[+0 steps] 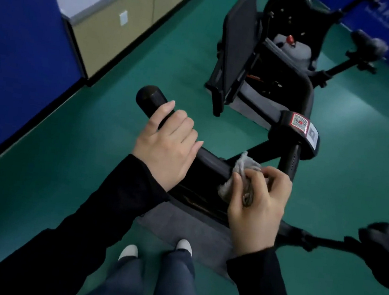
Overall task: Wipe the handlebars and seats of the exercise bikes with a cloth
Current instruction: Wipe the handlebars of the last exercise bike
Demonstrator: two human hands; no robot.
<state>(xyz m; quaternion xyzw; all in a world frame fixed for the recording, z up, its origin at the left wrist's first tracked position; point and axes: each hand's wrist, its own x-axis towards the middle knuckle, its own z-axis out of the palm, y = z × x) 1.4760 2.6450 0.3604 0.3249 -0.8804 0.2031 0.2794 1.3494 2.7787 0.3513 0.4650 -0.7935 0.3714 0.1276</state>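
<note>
A black handlebar (150,97) of the near exercise bike runs from upper left down toward the middle. My left hand (167,144) grips its left arm just below the rounded end. My right hand (257,204) holds a crumpled grey cloth (242,168) against the handlebar near its black centre clamp (295,135), which carries a red and white sticker. The near bike's black seat (386,254) shows at the right edge. A second bike's seat (370,45) stands farther back.
The second bike's black screen panel (238,42) and frame stand ahead on the green floor (89,159). Blue padded walls (18,40) line the left and the far right. My feet in white shoes (184,245) stand by a grey mat (191,225) under the near bike.
</note>
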